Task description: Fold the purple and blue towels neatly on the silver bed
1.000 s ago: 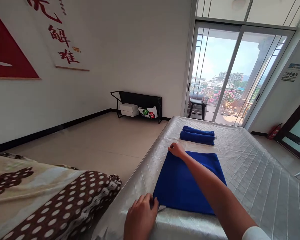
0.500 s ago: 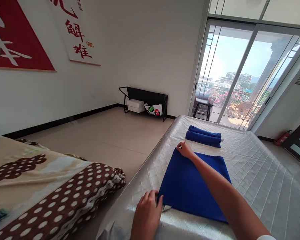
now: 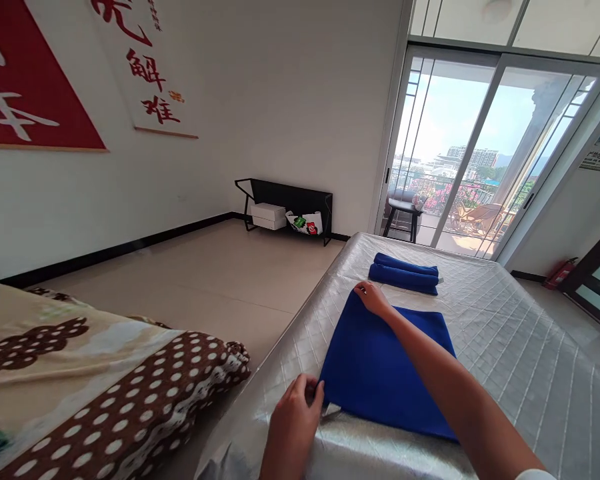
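Observation:
A blue towel (image 3: 380, 373) lies folded into a flat rectangle on the silver quilted mattress (image 3: 510, 347). At its far left corner my right hand (image 3: 373, 298) pinches the edge and holds it slightly raised, the forearm crossing over the cloth. My left hand (image 3: 297, 407) grips the near left corner between thumb and fingers; part of that hold is hidden. Beside the left thumb a small white tag (image 3: 333, 409) sticks out from under the towel. Beyond the right hand lie two blue rolled towels (image 3: 403, 273), side by side.
On the left is a bed with a polka-dot blanket (image 3: 130, 400), separated from the mattress by a strip of floor (image 3: 220, 287). Against the wall stands a black rack (image 3: 290, 193) holding white boxes (image 3: 269, 216). Sliding glass doors (image 3: 455, 133) are at the back.
My left fingers have closed in on the near corner of the towel. The far left corner is lifted a little in my right hand. The view has shifted slightly.

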